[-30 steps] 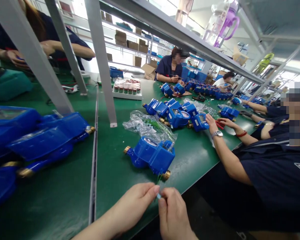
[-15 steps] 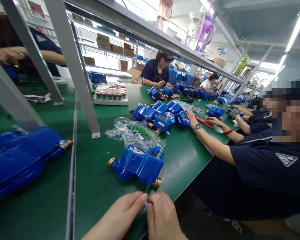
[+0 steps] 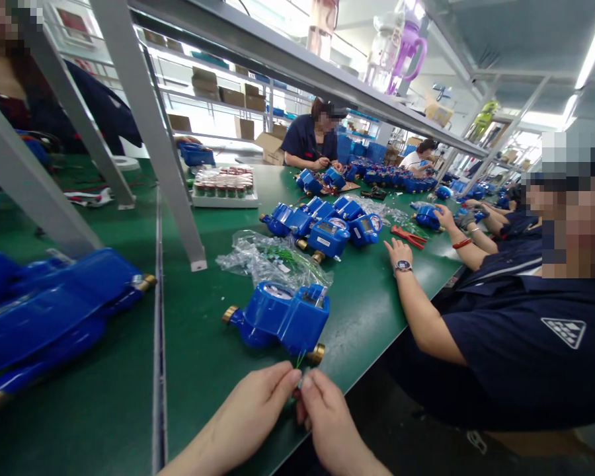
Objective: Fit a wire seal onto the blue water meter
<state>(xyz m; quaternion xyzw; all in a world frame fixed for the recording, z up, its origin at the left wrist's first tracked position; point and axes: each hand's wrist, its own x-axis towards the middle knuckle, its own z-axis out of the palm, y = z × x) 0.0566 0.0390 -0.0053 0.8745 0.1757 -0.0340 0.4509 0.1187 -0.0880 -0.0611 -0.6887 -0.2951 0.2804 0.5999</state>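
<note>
My left hand (image 3: 258,413) and my right hand (image 3: 327,420) meet at the table's near edge, fingertips pinched together on a small part with a thin green wire (image 3: 300,362) that runs up to a blue water meter (image 3: 280,316). The meter has brass ends and lies on the green table (image 3: 208,370) just beyond my fingers. A clear plastic bag (image 3: 268,259) of small green parts lies behind it.
A person in dark blue sits close on my right, one hand (image 3: 398,251) flat on the table. More blue meters (image 3: 322,228) and red pliers (image 3: 409,236) lie farther along. Large blue meters (image 3: 54,311) are at left. A grey frame post (image 3: 173,178) stands ahead, a tray of red-capped parts (image 3: 225,185) behind it.
My view has shifted a little; my hands stay pinched together at the wire. The neighbour's hand has let go of the blue meter and drawn back onto the table.
</note>
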